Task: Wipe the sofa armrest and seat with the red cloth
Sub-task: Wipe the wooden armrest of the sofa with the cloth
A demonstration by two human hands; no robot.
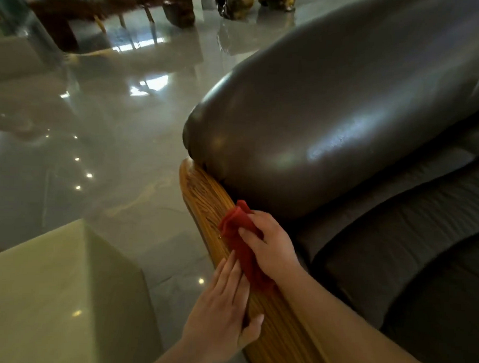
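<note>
A dark leather sofa fills the right side, with a rounded padded armrest (330, 124) and seat cushions (410, 241) below it. A curved wooden trim (205, 196) runs along the armrest's front. The red cloth (240, 241) lies bunched on this wood. My right hand (271, 245) presses down on the cloth, fingers over it. My left hand (223, 308) rests flat on the wooden trim just below the cloth, its fingertips touching the cloth's edge and its thumb hooked over the wood.
A pale green-beige table or block (55, 291) stands at lower left, close to the wooden trim. Glossy grey floor (112, 139) spreads to the left. Dark wooden furniture (111, 11) stands at the far end of the room.
</note>
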